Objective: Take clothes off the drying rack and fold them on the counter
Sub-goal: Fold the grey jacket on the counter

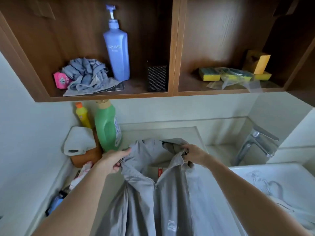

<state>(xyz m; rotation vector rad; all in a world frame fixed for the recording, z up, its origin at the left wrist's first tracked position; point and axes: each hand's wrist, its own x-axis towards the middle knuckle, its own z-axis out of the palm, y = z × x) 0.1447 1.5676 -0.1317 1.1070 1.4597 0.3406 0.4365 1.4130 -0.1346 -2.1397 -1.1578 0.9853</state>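
Observation:
A grey zip-up jacket (170, 198) lies front-up on the pale counter (170, 132), its zip partly open and its hood toward the wall. My left hand (113, 160) pinches the left side of the collar by the zip edge. My right hand (193, 153) grips the right side of the collar near the hood. Both hands hold the collar spread apart, with a red label showing inside the neck. No drying rack is in view.
A green bottle (107, 126), a yellow bottle (83, 114), a paper roll (79, 141) and small items crowd the counter's left. A tap (255, 143) and sink (272, 178) lie right. Wooden shelves (173, 48) above hold a blue pump bottle (116, 46), cloths and sponges.

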